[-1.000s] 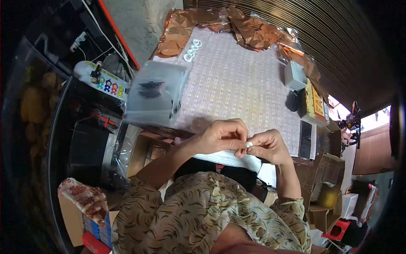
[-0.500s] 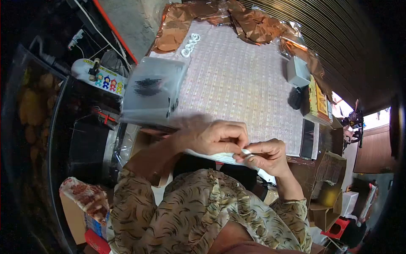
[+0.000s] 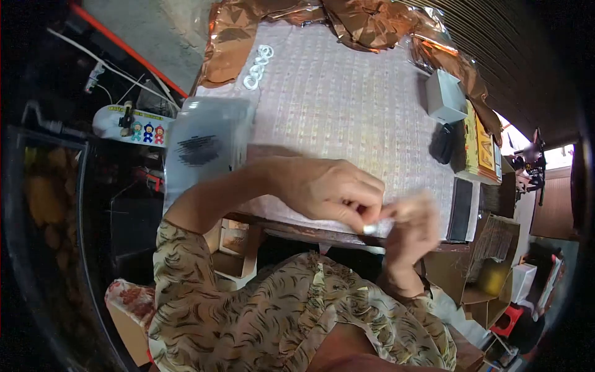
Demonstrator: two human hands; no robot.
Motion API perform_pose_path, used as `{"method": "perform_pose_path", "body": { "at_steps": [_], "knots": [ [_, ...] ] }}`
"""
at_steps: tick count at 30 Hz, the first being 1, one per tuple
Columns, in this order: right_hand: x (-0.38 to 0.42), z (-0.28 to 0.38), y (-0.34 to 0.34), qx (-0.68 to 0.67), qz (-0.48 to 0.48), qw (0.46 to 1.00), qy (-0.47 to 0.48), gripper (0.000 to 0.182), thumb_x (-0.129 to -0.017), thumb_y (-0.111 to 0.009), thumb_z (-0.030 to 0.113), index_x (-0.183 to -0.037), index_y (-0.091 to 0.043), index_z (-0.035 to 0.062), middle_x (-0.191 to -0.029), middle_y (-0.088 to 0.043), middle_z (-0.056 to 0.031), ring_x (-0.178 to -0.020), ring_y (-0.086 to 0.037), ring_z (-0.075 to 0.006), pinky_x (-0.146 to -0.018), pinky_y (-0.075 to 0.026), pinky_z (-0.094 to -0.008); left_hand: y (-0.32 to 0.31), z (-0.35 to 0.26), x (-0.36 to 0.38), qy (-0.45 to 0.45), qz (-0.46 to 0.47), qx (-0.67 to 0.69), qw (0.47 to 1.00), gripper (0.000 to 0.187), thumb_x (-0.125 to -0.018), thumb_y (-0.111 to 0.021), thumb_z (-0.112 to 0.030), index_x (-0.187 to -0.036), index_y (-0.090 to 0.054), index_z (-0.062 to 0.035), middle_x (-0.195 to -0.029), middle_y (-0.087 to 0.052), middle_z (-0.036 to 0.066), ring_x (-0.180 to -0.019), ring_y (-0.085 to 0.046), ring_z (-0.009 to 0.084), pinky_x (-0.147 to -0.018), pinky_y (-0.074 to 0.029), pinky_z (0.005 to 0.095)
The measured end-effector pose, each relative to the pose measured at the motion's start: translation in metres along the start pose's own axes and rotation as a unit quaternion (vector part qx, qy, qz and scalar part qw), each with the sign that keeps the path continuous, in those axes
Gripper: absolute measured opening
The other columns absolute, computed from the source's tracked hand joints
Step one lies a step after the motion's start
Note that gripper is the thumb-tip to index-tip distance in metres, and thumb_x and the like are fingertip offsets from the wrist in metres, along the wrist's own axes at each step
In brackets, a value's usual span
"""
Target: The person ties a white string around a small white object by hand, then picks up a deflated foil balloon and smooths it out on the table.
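Observation:
My left hand (image 3: 347, 195) is over the near edge of the table, its fingers curled in a pinch. A small white piece (image 3: 370, 229) pokes out below its thumb and fingertip; the rest of it is hidden, and I cannot tell its kind. Close beside it on the right is my right hand (image 3: 414, 229), smeared by motion, its fingertips near the left fingers. Several white coiled rings (image 3: 253, 82) lie in a row at the table's far left. A stack of clear plastic bags (image 3: 197, 146) with dark print lies left of my left forearm.
A patterned cloth (image 3: 328, 105) covers the table. Crumpled copper-coloured film (image 3: 372, 28) lines its far edge. On the right stand a white box (image 3: 446, 99), a black object (image 3: 442, 144) and a yellow box (image 3: 476, 152). An open carton (image 3: 238, 251) sits below the left front edge.
My right hand has moved slightly to the right and is blurred. My left hand has shifted up and right; the pale strip under it no longer shows. The view has shifted a little.

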State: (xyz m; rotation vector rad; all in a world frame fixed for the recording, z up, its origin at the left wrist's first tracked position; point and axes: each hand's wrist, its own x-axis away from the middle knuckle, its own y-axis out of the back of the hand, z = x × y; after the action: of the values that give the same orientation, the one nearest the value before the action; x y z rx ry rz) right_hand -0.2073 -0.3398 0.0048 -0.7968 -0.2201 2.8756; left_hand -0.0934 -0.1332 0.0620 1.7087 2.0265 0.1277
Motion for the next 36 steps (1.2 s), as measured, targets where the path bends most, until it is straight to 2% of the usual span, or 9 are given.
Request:
{"method": "perform_pose_path", "body": {
  "at_steps": [2,4,6,8,16,25,28,31,36],
  "knots": [
    [-0.033,-0.008,0.029,-0.033,-0.219,0.974,-0.042,0.055,-0.105,-0.042,0.033,-0.139,-0.040,-0.0102,-0.137,-0.051,-0.0307,-0.107,-0.067,-0.0391,-0.086,-0.060,-0.0504,0.008,0.008,0.010,-0.032,-0.012,0.007,0.999,0.017,-0.093,-0.063,-0.015,-0.087,-0.057,-0.0001,-0.086,-0.056,0.009,-0.079,-0.058,0.0223,-0.071,-0.046,0.0361],
    [-0.037,-0.018,0.065,-0.111,-0.198,0.971,-0.076,0.054,-0.106,-0.037,0.038,-0.137,-0.049,-0.0049,-0.143,-0.047,-0.0311,-0.130,-0.052,-0.0399,-0.106,-0.048,-0.0485,0.029,0.022,0.036,0.136,-0.121,-0.158,0.970,0.017,-0.093,-0.063,-0.016,-0.088,-0.058,-0.0007,-0.087,-0.058,0.010,-0.081,-0.059,0.0231,-0.072,-0.047,0.0385],
    [-0.024,-0.036,0.084,-0.018,-0.174,0.980,-0.097,0.049,-0.106,-0.041,0.033,-0.134,-0.052,-0.0057,-0.142,-0.047,-0.0315,-0.127,-0.055,-0.0394,-0.104,-0.050,-0.0481,0.068,0.036,0.058,0.279,-0.263,-0.272,0.882,0.014,-0.092,-0.063,-0.015,-0.091,-0.059,-0.0011,-0.089,-0.060,0.013,-0.082,-0.061,0.0292,-0.073,-0.047,0.0398],
    [-0.017,-0.044,0.085,-0.038,-0.145,0.977,-0.154,0.033,-0.102,-0.053,0.016,-0.125,-0.058,-0.0067,-0.129,-0.060,-0.0284,-0.112,-0.066,-0.0353,-0.096,-0.055,-0.0419,0.114,0.077,0.101,0.245,-0.340,-0.457,0.784,0.013,-0.092,-0.063,-0.014,-0.092,-0.060,-0.0014,-0.090,-0.060,0.017,-0.085,-0.060,0.0355,-0.075,-0.048,0.0411],
    [0.004,-0.045,0.056,0.021,-0.071,0.969,-0.236,0.021,-0.100,-0.058,0.010,-0.110,-0.065,-0.0065,-0.108,-0.071,-0.0202,-0.086,-0.071,-0.0222,-0.078,-0.055,-0.0287,0.172,0.168,0.178,0.428,-0.283,-0.576,0.637,0.015,-0.091,-0.064,-0.017,-0.095,-0.061,-0.0031,-0.088,-0.068,0.018,-0.081,-0.066,0.0402,-0.071,-0.050,0.0479],
    [0.020,-0.013,0.057,0.050,-0.037,0.972,-0.226,0.022,-0.101,-0.056,0.008,-0.113,-0.065,-0.0076,-0.103,-0.072,-0.0189,-0.082,-0.068,-0.0198,-0.077,-0.054,-0.0304,0.172,0.152,0.186,0.379,-0.402,-0.506,0.662,0.022,-0.093,-0.055,-0.017,-0.108,-0.068,-0.0068,-0.093,-0.071,0.018,-0.086,-0.067,0.0413,-0.079,-0.052,0.0486],
    [0.015,0.030,0.040,0.126,0.039,0.972,-0.196,0.025,-0.101,-0.055,0.007,-0.117,-0.064,-0.0089,-0.100,-0.072,-0.0206,-0.078,-0.068,-0.0198,-0.070,-0.055,-0.0284,0.178,0.126,0.191,0.467,-0.253,-0.560,0.636,0.023,-0.093,-0.052,-0.017,-0.107,-0.067,-0.0059,-0.108,-0.069,0.022,-0.101,-0.066,0.0409,-0.087,-0.052,0.0502],
    [-0.009,0.061,0.018,0.085,0.164,0.965,0.184,0.027,-0.093,-0.059,-0.001,-0.117,-0.063,-0.0110,-0.085,-0.071,-0.0195,-0.060,-0.065,-0.0187,-0.052,-0.053,-0.0261,0.141,0.087,0.167,0.256,-0.283,-0.625,0.681,0.023,-0.094,-0.053,-0.011,-0.111,-0.067,-0.0029,-0.115,-0.068,0.018,-0.106,-0.066,0.0344,-0.090,-0.052,0.0437],
    [0.123,0.150,0.157,0.160,0.067,0.978,0.118,0.026,-0.093,-0.059,0.001,-0.116,-0.064,-0.0099,-0.082,-0.070,-0.0171,-0.059,-0.064,-0.0176,-0.051,-0.052,-0.0256,-0.001,-0.013,0.091,0.321,-0.288,-0.412,0.803,0.023,-0.095,-0.058,-0.007,-0.116,-0.066,-0.0016,-0.107,-0.070,0.012,-0.097,-0.067,0.0200,-0.085,-0.051,0.0295]
  ]
}}
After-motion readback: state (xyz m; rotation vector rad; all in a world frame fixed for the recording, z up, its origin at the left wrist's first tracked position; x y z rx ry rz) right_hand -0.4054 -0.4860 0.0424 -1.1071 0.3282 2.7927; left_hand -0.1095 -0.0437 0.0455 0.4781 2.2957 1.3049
